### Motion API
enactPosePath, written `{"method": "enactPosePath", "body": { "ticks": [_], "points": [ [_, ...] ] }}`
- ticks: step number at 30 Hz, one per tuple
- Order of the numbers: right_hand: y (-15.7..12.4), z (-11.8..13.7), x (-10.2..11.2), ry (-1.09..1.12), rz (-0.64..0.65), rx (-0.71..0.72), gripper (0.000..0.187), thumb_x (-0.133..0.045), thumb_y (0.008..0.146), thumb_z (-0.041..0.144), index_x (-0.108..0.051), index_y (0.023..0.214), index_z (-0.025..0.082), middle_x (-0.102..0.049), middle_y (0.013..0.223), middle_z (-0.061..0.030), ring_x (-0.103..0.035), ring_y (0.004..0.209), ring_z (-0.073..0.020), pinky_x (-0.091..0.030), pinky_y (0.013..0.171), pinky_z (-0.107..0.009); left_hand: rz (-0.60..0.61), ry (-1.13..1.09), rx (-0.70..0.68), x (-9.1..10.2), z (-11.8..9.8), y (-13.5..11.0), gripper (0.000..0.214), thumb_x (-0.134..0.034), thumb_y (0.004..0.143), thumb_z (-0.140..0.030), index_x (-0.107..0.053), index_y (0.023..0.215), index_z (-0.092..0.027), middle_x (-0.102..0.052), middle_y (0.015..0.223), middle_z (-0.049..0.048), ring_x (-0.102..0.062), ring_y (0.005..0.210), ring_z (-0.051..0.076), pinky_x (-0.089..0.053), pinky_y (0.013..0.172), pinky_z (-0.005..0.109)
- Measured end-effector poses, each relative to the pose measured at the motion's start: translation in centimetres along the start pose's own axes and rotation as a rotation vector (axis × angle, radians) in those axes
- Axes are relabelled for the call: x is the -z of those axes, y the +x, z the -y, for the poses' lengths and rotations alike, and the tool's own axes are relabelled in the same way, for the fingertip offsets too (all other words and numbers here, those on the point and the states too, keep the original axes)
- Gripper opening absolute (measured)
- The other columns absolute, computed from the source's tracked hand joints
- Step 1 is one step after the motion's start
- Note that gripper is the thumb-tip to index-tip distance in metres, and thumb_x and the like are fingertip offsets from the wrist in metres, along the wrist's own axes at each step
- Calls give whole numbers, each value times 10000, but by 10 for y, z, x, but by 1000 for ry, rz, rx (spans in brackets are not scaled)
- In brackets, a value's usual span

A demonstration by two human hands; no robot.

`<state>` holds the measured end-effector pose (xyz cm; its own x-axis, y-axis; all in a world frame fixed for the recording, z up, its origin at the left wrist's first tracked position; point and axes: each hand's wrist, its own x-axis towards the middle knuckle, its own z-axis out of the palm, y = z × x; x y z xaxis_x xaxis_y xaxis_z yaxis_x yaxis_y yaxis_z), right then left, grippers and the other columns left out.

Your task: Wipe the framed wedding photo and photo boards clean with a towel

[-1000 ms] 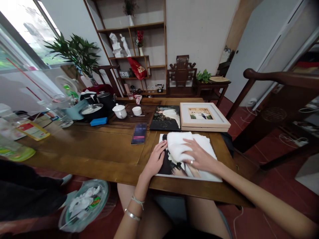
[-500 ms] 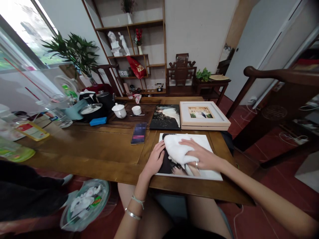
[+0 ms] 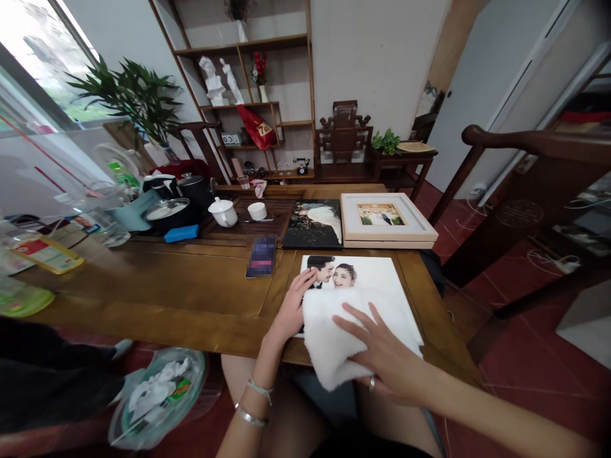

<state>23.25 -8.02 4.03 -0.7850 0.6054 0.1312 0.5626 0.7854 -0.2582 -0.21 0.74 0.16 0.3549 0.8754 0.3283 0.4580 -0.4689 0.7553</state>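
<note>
A white fluffy cloth (image 3: 329, 331) covers the lower part of a photo print (image 3: 377, 273) showing two people. My right hand (image 3: 382, 350) lies over the cloth with its fingers spread and holds it at the near edge of the print. One corner of the cloth hangs past the table edge. My left hand (image 3: 293, 305) rests flat on the print's left side, fingers stretched out, beside the cloth. The print's lower half is mostly hidden under the cloth and my right hand.
Behind the print lie a dark photo panel (image 3: 312, 224) and a stack of pale wooden frames (image 3: 415, 234). Left of it is a phone (image 3: 261, 256). Farther left are a white teapot (image 3: 223, 212), a blue sponge (image 3: 181, 233) and bottles. A waste bin (image 3: 195, 388) stands on the floor.
My right hand has drawn the cloth toward me, from the print's upper part to its near edge. The two faces on the print are now uncovered. My left hand stays at the left side.
</note>
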Motion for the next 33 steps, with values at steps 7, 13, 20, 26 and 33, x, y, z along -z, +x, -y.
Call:
{"method": "enactPosePath", "body": {
  "ticks": [7, 13, 20, 26, 33],
  "points": [
    [29, -65, 11, -38, -87, -167, 330, -519, 872, 218, -618, 1182, 268, -385, 1466, -118, -216, 1389, -349, -195, 1025, -700, -42, 26, 18, -1, -3, -1, 404, -363, 940, -209, -541, 1302, -192, -479, 1421, 91, -369, 1358, 204, -258, 1159, 460],
    [55, -78, 16, -170, -239, -270, 305, -500, 886, 237, -650, 1141, 312, -390, 1472, -67, -144, 1395, -406, 10, 961, -798, -53, 2, -10, -3, -1, -1, 401, -363, 944, -211, -533, 1307, -221, -486, 1418, 75, -376, 1355, 192, -260, 1160, 457],
    [34, 21, -13, -184, -88, 76, 190, -577, 812, 257, -702, 932, 179, -222, 1546, -119, -97, 1407, -394, 96, 1078, -654, -34, -27, -4, 0, 0, 0, 401, -428, 914, -216, -551, 1295, -229, -476, 1426, 80, -378, 1355, 221, -283, 1149, 460],
    [29, 15, -12, -68, -50, 70, 280, -573, 776, 198, -663, 1041, 193, -317, 1500, -155, -218, 1396, -308, -36, 1111, -615, -35, -32, -3, -1, 2, 0, 419, -428, 913, -200, -530, 1317, -238, -479, 1425, 77, -379, 1354, 224, -283, 1146, 476],
    [37, -80, 25, -94, -86, -96, 482, -565, 745, 154, -594, 1210, 279, -394, 1467, -100, -214, 1395, -338, -84, 1060, -673, -46, -2, 9, -2, -3, -1, 410, -367, 936, -188, -531, 1311, -210, -480, 1421, 82, -369, 1360, 195, -258, 1162, 462]
  ]
}}
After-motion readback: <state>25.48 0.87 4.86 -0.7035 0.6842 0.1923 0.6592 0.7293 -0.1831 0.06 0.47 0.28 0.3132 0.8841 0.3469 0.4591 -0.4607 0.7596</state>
